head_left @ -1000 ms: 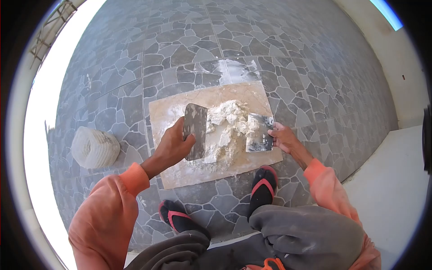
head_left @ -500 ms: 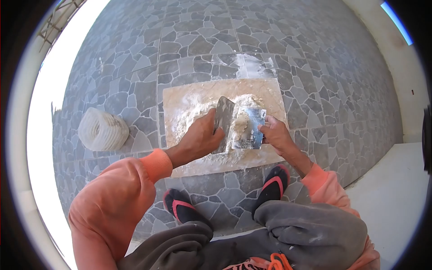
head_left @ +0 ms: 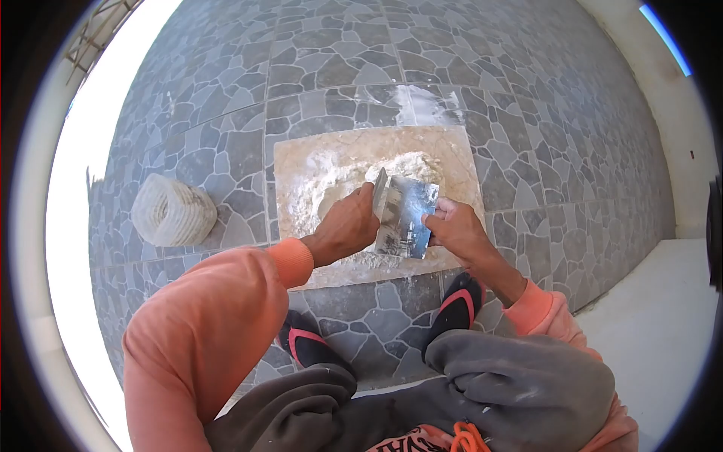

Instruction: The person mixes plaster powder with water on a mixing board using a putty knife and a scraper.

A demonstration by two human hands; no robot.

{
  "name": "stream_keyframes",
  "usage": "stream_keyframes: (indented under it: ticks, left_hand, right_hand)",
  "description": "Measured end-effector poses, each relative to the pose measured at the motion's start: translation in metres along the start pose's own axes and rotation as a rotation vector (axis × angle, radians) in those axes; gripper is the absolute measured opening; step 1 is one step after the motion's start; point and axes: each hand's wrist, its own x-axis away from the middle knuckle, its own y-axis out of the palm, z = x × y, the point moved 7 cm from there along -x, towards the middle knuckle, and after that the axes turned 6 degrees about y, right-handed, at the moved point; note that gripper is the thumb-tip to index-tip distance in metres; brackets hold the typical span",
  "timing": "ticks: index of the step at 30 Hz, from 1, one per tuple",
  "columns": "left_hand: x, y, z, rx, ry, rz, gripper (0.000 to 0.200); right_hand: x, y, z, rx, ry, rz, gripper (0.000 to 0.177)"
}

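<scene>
Where the grey tiled floor (head_left: 376, 316) meets the squatting person's sandals (head_left: 457, 305), a beige board (head_left: 295, 162) lies flat. Over it, the left hand (head_left: 348, 226) grips a putty knife (head_left: 380, 194) edge-on against the wider blade (head_left: 408, 218) clamped in the right hand (head_left: 452, 230). White putty (head_left: 339, 175) heaps behind them. Open tiles stretch beyond, with a white bundle (head_left: 175, 212) off left.

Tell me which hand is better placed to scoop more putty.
Likely left: the left hand holds the left scraper edge-on against the putty pile; the right hand holds the right scraper flatter, farther off.
</scene>
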Motion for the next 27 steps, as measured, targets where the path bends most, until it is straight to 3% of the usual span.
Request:
stream_keyframes:
  ticks: [3,7,11,14,17,24,27]
  left_hand:
    - [-0.003,-0.015,-0.013,-0.047,0.030,0.003,0.028]
    - [-0.008,-0.047,-0.020,-0.046,0.069,-0.002,0.029]
    - [-0.017,-0.067,-0.028,-0.011,0.063,-0.037,0.038]
    - [-0.024,-0.069,-0.021,0.022,0.065,-0.045,0.040]
    - [-0.025,-0.061,-0.013,0.085,0.059,-0.062,0.036]
    - [-0.019,-0.030,0.008,0.086,0.080,-0.122,0.035]
    - [-0.014,-0.019,0.011,0.045,0.108,-0.132,0.035]
  right_hand:
    - [0.016,-0.034,0.012,-0.033,0.054,0.081,0.033]
    - [0.017,-0.083,0.103,-0.146,0.204,0.168,0.038]
    - [0.024,-0.090,0.173,-0.351,0.287,0.239,0.043]
    - [0.022,-0.075,0.185,-0.351,0.267,0.317,0.041]
    - [0.004,-0.060,0.206,-0.341,0.247,0.252,0.037]
    - [0.000,-0.016,0.190,-0.804,0.162,0.083,0.047]
    - [-0.001,-0.007,0.186,-0.860,0.147,0.057,0.048]
